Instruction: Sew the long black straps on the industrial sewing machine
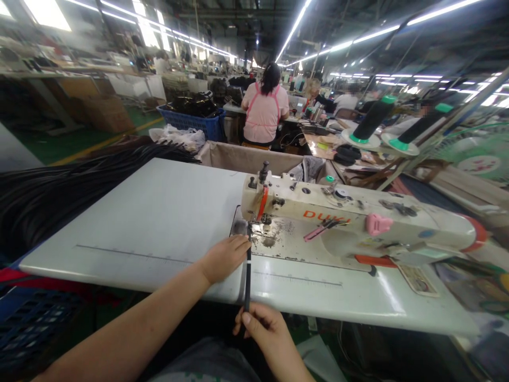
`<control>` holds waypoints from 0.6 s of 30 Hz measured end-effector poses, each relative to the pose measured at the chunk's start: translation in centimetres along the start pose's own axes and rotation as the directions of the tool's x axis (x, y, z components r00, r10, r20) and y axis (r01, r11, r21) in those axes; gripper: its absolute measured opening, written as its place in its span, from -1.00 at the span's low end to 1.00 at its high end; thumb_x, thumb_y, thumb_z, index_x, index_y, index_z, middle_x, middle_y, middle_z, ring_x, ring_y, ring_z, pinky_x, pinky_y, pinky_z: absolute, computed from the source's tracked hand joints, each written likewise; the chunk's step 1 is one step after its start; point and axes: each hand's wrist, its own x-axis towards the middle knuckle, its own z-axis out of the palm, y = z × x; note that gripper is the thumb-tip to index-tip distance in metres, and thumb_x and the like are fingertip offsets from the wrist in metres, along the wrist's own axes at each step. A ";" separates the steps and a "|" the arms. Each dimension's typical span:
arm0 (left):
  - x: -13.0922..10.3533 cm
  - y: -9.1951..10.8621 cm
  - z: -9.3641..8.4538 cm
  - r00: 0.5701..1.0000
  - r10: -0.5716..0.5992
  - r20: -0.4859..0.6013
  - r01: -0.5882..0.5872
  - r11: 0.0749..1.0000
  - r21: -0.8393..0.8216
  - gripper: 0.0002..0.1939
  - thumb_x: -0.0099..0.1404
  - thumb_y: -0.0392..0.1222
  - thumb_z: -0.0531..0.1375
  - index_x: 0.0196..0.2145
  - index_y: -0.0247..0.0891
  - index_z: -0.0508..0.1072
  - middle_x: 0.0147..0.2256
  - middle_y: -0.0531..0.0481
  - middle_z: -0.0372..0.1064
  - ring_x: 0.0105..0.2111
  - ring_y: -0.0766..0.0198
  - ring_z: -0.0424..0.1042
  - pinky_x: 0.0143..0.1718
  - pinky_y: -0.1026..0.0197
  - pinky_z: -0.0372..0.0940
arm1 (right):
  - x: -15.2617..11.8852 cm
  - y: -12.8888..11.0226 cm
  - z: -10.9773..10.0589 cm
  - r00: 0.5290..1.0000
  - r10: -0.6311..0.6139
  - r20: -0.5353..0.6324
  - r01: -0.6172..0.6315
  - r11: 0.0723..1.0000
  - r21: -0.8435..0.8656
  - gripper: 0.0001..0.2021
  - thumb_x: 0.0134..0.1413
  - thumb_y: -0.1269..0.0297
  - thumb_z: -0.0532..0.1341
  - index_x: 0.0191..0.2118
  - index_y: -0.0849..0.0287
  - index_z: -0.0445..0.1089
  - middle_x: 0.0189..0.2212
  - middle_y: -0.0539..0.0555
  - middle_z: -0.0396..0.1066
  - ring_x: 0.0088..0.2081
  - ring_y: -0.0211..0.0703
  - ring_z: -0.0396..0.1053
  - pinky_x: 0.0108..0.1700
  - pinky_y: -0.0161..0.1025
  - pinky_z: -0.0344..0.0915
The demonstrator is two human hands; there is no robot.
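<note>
The right hand [264, 323] is just off the near edge of the bench, its thumb and fingers clamped on the lower part of a narrow, flat black strap [248, 281]; this grip appears to support the free length and keep it in line. The strap passes over the near edge and runs inward, a white mark across it, to the needle area. The left hand [226, 259] lies over the pale, smooth-topped bench [167, 212], fingers together with their tips at the strap, close to the needle; this placement probably steadies it sideways. Whether these fingertips pinch or only press cannot be told. The cream metal sewing machine [397, 212] extends from the middle of the bench towards its right edge. Pink-handled snips [316, 232] rest on the machine beside its base plate, presumably for easy reach. Long, thin black strips [51, 191] are heaped beyond the left edge. Two black thread cones [374, 119] stand above the far right side, likely to feed from above. Beyond the far edge, a person in a pink top [262, 114] sits facing away, near a blue plastic basket [207, 127] of dark material.
</note>
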 end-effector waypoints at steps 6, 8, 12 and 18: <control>0.0 0.1 0.1 0.999 -0.051 0.006 0.051 0.998 -0.036 -0.76 0.51 -0.32 0.05 -0.04 -0.36 0.51 0.01 -0.21 0.54 0.11 0.10 0.47 0.22 0.00 0.40 | -0.2 0.3 -0.6 0.995 -0.097 -0.010 0.093 0.979 -0.181 -0.55 0.24 -0.17 0.28 -0.27 0.17 0.62 -0.40 0.06 0.55 -0.35 -0.13 0.43 -0.27 -0.27 0.34; 0.0 0.1 0.1 0.998 -0.065 0.010 0.066 0.996 -0.059 -0.76 0.51 -0.32 0.05 -0.03 -0.37 0.49 0.01 -0.24 0.53 0.11 0.10 0.48 0.22 0.01 0.40 | -0.4 -0.2 -1.0 0.990 -0.143 0.004 0.136 0.930 -0.342 -0.64 0.30 -0.05 0.26 -0.23 0.15 0.63 -0.38 0.06 0.56 -0.34 -0.10 0.46 -0.25 -0.26 0.36; 0.1 0.0 -0.1 0.995 -0.089 0.038 0.092 0.990 -0.109 -0.74 0.50 -0.33 0.06 0.03 -0.38 0.47 0.04 -0.27 0.51 0.11 0.10 0.48 0.23 0.02 0.40 | -0.6 -1.8 -2.6 0.978 -0.210 0.018 0.185 0.813 -0.552 -0.66 0.40 0.10 0.17 -0.30 0.15 0.59 -0.47 0.03 0.54 -0.40 -0.14 0.48 -0.28 -0.29 0.35; -1.2 -0.3 -0.6 0.967 -0.247 0.070 0.256 0.924 -0.285 -0.58 0.40 -0.43 0.05 0.15 -0.24 0.43 0.14 -0.19 0.44 0.17 0.12 0.43 0.25 0.01 0.39 | 0.3 -3.0 -8.4 0.801 -0.579 -0.154 0.233 0.538 -0.810 -0.60 0.47 0.06 0.10 -0.35 0.14 0.50 -0.47 0.05 0.51 -0.42 -0.13 0.47 -0.30 -0.27 0.34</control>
